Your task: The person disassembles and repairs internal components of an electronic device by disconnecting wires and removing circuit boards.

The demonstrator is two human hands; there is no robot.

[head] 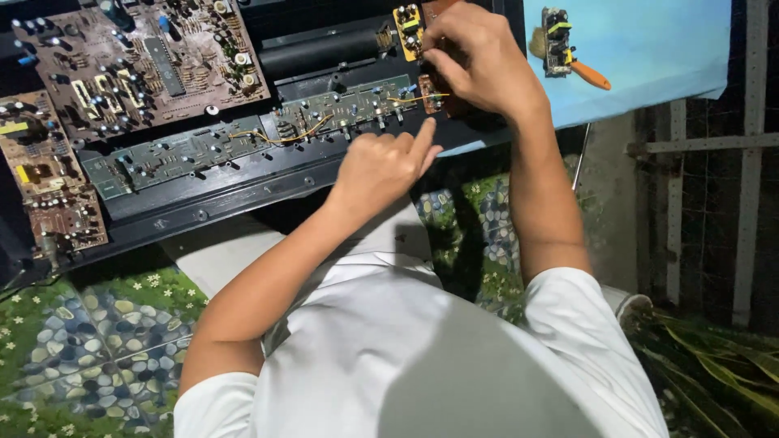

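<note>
Circuit boards filled the open black chassis (243, 191): a long green board (243, 138) ran across its middle, with a yellow wire (284, 138) lying on it. The right hand (479, 57) was curled, fingertips pinched at a small brown board (430, 93) just past the green board's end. The left hand (381, 166) was loosely closed, forefinger extended toward the same spot, holding nothing. A large brown board (138, 61) lay beyond.

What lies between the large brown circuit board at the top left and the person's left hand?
In the head view, a long green circuit board with a yellow wire looped on it lies between the large brown circuit board and the left hand.
</note>
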